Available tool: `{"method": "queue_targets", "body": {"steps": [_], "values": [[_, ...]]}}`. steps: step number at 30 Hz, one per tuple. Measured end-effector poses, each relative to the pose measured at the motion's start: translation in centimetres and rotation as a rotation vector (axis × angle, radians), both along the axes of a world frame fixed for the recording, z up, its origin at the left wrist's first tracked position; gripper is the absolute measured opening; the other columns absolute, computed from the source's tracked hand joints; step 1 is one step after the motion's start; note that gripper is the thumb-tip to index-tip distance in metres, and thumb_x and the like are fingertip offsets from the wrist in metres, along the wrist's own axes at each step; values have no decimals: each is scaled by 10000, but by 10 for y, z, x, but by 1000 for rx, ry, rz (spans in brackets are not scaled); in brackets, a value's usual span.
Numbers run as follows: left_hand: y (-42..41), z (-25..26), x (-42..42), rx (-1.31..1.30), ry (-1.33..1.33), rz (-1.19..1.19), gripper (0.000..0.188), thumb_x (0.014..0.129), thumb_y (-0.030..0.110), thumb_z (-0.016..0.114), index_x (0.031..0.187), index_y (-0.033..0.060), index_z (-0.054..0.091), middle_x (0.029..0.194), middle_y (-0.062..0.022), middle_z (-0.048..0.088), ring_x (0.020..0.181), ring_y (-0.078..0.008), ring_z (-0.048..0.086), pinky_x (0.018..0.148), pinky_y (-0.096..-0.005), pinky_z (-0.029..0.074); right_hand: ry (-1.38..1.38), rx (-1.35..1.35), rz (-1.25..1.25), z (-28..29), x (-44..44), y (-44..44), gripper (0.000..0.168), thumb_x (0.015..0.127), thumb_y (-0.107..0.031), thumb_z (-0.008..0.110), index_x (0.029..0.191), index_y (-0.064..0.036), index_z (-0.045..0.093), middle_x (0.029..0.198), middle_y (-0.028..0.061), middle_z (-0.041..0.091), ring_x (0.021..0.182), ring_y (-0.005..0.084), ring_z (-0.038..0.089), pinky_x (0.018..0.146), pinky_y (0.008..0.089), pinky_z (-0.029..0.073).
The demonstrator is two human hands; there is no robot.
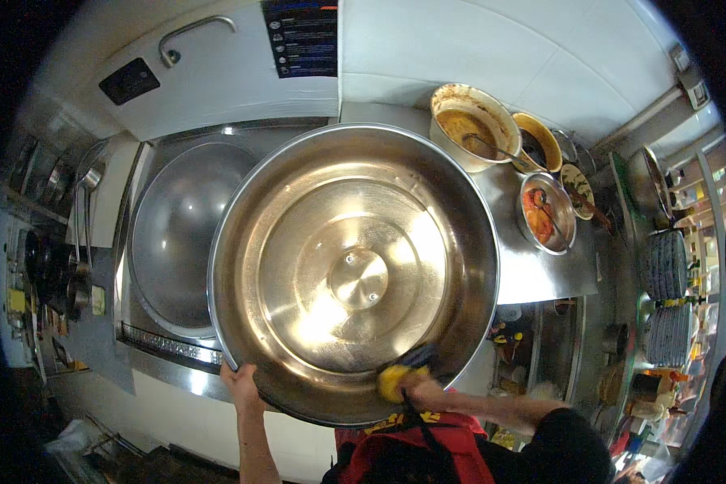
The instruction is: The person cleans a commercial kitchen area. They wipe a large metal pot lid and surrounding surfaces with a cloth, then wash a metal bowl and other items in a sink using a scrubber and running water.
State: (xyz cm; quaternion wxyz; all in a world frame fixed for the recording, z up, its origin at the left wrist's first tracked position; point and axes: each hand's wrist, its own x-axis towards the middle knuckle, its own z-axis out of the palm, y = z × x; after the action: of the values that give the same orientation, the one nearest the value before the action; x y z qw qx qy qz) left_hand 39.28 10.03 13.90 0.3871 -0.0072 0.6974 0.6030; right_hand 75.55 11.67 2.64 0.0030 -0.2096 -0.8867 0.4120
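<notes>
A very large round stainless steel basin (357,199) faces up before me, tilted towards my body, its near rim against my red apron (399,457). My left hand (240,382) grips the basin's rim at the lower left, thumb showing over the edge. At the lower right, my right hand (420,390) is inside the basin's near wall, closed on a yellow and dark cleaning pad (393,380). The pad lies against the inner wall; its exact kind is blurred. Two small rivets or screws show on the round centre of the basin's bottom.
Left of the basin lies a large round metal lid or pan (181,242) set in the counter. Back right stand a white tub with a ladle (475,130), a yellowish pot (541,139) and a steel bowl of red food (547,212). Stacked plates (667,266) fill a right-hand shelf.
</notes>
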Motion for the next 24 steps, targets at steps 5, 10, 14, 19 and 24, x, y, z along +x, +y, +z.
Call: {"method": "queue_targets", "body": {"steps": [5,10,14,19,24], "values": [[-18,-27,-26,-111,28,-205,687,695,-32,495,1337,34,261,1171,-132,449,1048,-265,481,878,-397,431,48,-192,-22,20,66,20,253,729,-179,637,961,-77,648,930,149,631,862,326,603,737,393,495],[-71,-84,-52,-248,-157,-370,561,726,105,614,1224,9,376,1103,-133,515,982,-252,509,833,-372,430,-9,-86,-1163,17,194,57,261,772,-135,604,1016,-44,584,926,94,621,804,223,599,676,346,496],[-14,-12,25,-24,-59,-419,358,658,22,586,1001,-75,543,878,-101,568,778,-188,554,667,-330,442,550,-882,-1670,-65,230,27,395,821,-242,583,1147,-30,515,982,92,594,846,185,572,711,328,488],[-28,25,72,17,-221,-251,274,645,-54,546,917,-87,533,788,-78,540,678,-187,535,618,-346,432,266,-1014,-1646,-85,170,15,376,817,-227,597,1120,-17,527,969,93,597,845,180,568,716,322,480],[-34,56,72,-71,-528,-101,241,650,-50,554,890,-30,539,759,-82,556,745,-218,552,684,-401,447,242,-855,-1514,-45,128,38,357,812,-212,611,1094,-4,538,956,93,600,843,176,564,720,317,472]]}}
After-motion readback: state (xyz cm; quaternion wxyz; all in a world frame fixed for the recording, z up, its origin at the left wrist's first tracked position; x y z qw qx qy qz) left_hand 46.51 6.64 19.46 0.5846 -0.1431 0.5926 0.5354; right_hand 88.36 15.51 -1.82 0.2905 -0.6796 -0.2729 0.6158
